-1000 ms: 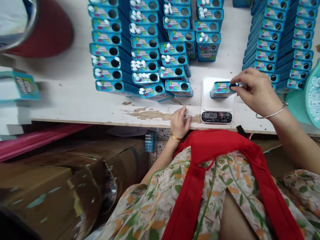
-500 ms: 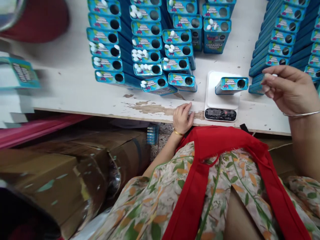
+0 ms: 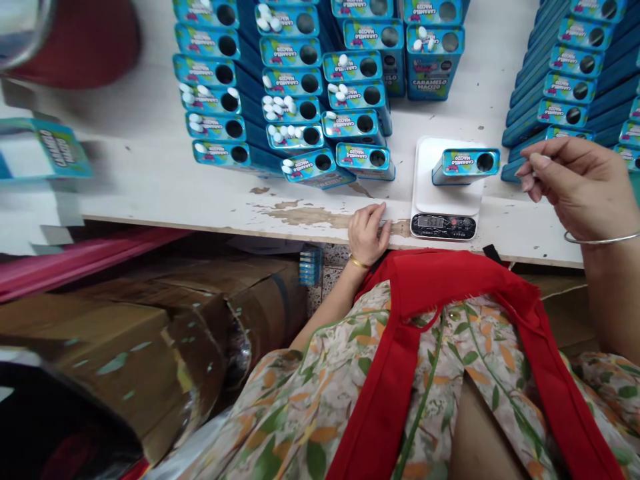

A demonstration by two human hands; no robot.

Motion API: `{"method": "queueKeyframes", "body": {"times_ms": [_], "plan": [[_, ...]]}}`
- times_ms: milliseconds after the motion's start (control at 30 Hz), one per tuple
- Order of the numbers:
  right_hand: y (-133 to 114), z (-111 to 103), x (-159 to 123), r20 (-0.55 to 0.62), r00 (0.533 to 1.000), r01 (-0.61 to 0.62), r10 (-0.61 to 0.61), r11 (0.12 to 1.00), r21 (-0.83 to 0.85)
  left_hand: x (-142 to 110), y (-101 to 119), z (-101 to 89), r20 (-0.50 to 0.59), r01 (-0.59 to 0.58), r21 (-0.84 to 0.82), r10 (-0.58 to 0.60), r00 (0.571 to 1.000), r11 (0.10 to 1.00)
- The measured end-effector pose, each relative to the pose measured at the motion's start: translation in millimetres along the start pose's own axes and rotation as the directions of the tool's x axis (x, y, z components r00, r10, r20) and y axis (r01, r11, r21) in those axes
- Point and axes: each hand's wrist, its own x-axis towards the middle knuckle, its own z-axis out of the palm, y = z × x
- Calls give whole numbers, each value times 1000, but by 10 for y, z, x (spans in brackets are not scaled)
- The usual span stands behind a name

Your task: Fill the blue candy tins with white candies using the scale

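A blue candy tin with a round hole in its top stands on a white digital scale. Just right of the scale, my right hand is raised with thumb and fingers pinched together on a small white candy, mostly hidden by the fingertips. My left hand rests on the table's front edge, left of the scale, fingers loosely bent, thumb apart, holding nothing. The scale's display is lit, but its digits are too blurred to read.
Rows of blue tins stand left of the scale, several with white candies on their tops. More tins line the right side. A dark red container sits at the far left; cardboard boxes are below the table.
My right hand has shifted slightly left and down, nearer the tin on the scale, still pinched. The left hand has stayed on the table edge. The view has tilted slightly.
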Motion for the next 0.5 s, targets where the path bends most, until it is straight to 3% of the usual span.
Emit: {"method": "queueKeyframes", "body": {"times_ms": [133, 333, 500], "plan": [[-33, 91, 75, 56, 997, 63, -58, 994, -88, -12, -8, 5, 26, 22, -17, -21, 999, 1000], [-21, 164, 192, 203, 977, 144, -66, 907, -397, -17, -21, 9, 34, 26, -16, -25, 999, 1000], [-149, 208, 253, 152, 986, 137, -73, 872, -470, -14, -14, 12, 12, 23, -38, -22, 1000, 999]]}}
